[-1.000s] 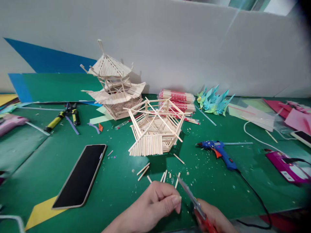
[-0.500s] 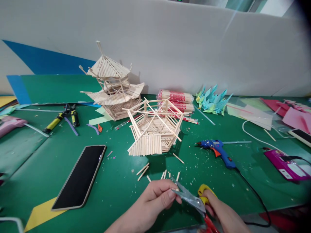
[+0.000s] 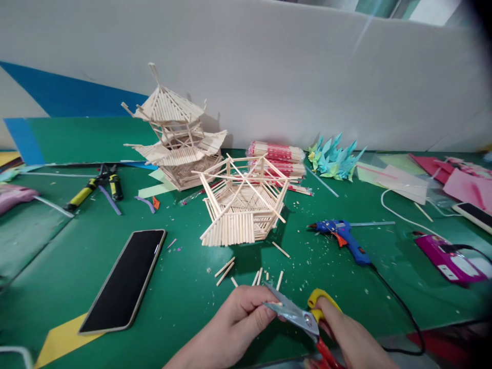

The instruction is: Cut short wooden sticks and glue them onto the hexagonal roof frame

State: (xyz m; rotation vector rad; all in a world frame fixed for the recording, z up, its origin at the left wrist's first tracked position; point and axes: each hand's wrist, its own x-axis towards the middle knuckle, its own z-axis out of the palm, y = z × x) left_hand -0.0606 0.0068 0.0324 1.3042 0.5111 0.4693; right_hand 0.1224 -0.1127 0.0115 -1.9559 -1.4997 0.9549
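My left hand [image 3: 240, 315] is at the bottom centre with its fingers pinched together; what they hold is hidden behind the blades. My right hand [image 3: 346, 335] grips scissors [image 3: 303, 320] with a yellow and a red handle. The blades stand apart and point left at my left fingertips. Several short cut wooden sticks [image 3: 246, 274] lie on the green table [image 3: 184, 287] just beyond my hands. Farther back stands an open hexagonal stick frame [image 3: 242, 207], and behind it a two-tier stick pagoda [image 3: 175, 138].
A black phone [image 3: 125, 279] lies at the left. A blue glue gun [image 3: 342, 238] with a black cord lies at the right, near a magenta device [image 3: 449, 259]. Yellow-handled pliers [image 3: 94, 187], wrapped chopsticks [image 3: 279, 156], folded paper cranes [image 3: 334, 156] and coloured paper sheets are farther back.
The scissors turned from an upright, shut pose to lying level with blades apart at my left fingertips. My right hand rose into view. The camera shifted slightly.
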